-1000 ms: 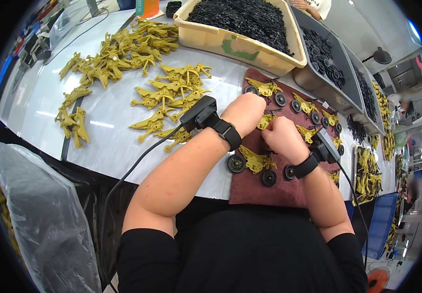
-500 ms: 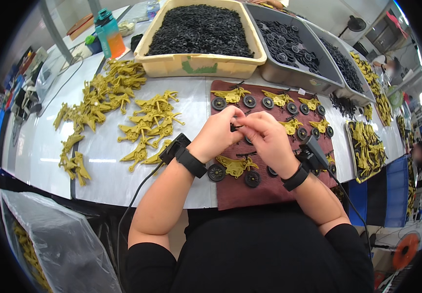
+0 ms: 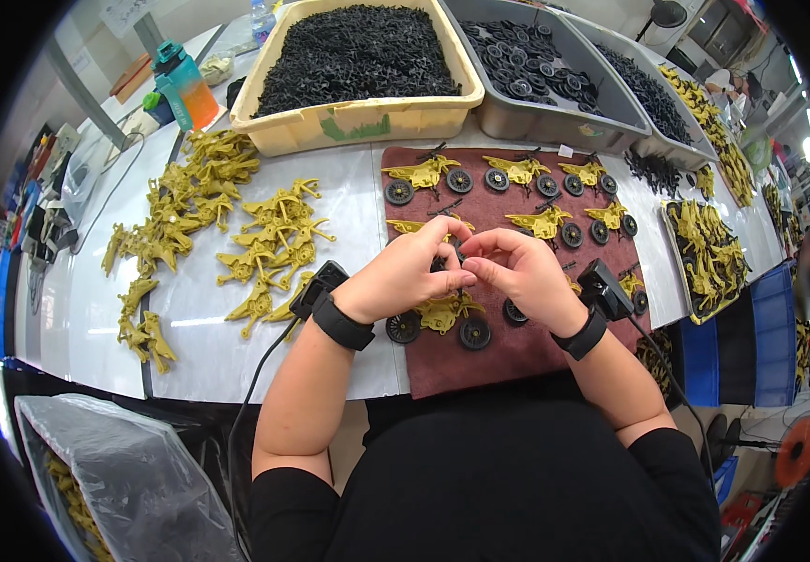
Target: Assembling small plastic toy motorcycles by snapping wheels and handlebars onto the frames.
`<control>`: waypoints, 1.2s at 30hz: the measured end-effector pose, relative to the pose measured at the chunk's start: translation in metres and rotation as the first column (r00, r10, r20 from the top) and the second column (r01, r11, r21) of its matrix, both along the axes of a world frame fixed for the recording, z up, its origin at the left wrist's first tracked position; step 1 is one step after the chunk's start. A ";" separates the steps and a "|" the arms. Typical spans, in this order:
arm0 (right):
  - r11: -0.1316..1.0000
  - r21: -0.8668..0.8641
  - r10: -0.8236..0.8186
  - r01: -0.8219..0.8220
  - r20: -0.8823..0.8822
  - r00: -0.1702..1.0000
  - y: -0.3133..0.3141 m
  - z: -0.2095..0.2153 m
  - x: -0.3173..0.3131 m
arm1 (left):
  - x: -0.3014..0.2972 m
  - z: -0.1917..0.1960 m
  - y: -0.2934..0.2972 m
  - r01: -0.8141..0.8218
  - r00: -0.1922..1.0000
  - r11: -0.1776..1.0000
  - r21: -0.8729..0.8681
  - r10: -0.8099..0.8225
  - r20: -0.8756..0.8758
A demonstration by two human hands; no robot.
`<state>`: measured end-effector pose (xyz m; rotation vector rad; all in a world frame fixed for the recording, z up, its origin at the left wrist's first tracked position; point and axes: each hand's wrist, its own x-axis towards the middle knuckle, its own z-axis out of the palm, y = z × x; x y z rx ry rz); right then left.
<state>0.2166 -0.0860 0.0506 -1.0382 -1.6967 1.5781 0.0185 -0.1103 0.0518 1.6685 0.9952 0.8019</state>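
Note:
My left hand and my right hand meet above the maroon mat, both closed at the fingertips. Between them is a small black plastic part, mostly covered by fingers. On the mat lie several toy motorcycles, each a yellow body with black wheels. One yellow motorcycle body rests just below my left hand, with a black wheel at its side. Others, such as the yellow motorcycle body at the back, sit in rows beyond my hands.
Loose yellow bodies are heaped on the table at left. A cream bin of small black parts and a grey bin of black wheels stand behind. A bottle is at far left, a tray of yellow parts at right.
The view has shifted a little, so the bins and mat sit further left. My fingers have changed their hold, and the left ones are spread slightly wider around the black part.

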 end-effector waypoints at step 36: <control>0.933 0.354 -0.054 -0.059 0.300 0.952 -0.028 0.015 0.008 | -0.016 -0.015 -0.004 0.146 0.818 0.981 0.125 -0.049 -0.573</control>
